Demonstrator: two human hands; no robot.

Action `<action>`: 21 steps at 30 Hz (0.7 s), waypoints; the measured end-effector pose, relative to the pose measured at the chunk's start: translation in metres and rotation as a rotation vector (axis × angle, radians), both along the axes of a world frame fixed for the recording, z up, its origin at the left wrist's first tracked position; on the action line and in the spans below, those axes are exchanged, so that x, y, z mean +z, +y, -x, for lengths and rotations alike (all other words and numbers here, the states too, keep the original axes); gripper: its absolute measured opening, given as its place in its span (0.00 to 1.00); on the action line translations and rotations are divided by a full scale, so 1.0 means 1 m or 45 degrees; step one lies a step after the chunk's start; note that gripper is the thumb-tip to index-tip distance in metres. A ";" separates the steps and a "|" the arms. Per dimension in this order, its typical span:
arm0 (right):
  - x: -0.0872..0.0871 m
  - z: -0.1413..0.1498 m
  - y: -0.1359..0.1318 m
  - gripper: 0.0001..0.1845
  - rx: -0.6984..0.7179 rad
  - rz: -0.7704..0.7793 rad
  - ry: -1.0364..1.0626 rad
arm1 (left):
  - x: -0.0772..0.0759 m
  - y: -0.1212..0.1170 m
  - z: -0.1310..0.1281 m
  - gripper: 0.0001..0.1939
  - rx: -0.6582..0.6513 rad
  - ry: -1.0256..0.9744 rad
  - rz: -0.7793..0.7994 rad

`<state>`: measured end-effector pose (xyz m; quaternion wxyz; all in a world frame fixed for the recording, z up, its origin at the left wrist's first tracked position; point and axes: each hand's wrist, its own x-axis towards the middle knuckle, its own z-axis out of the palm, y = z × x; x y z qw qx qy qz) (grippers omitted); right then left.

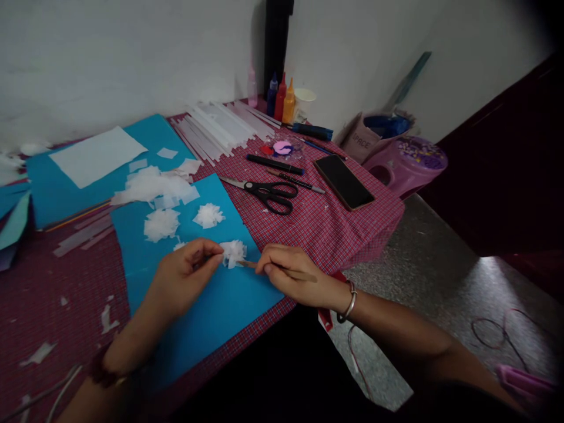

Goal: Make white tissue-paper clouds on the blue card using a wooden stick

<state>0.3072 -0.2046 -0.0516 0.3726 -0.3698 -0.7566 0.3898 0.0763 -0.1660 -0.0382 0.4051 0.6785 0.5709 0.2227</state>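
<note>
My right hand is closed around a thin wooden stick, whose tip meets a white tissue-paper tuft. On the tuft's left edge, my left hand pinches with thumb and forefinger; the bit of paper between them is too small to make out. The tuft lies on a blue sheet. Behind it sit two more white tufts, one nearer the middle and one at the left. A piece of another white tuft shows behind my left hand. Loose white tissue squares are heaped at the sheet's far edge.
Black-handled scissors, a black marker and a phone lie on the checked tablecloth. White paper strips and paint bottles stand near the wall. A pink container is beyond the table's right edge.
</note>
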 end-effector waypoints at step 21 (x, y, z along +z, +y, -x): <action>0.006 -0.004 -0.012 0.10 0.045 0.005 -0.048 | 0.015 -0.007 0.007 0.15 0.028 0.196 -0.110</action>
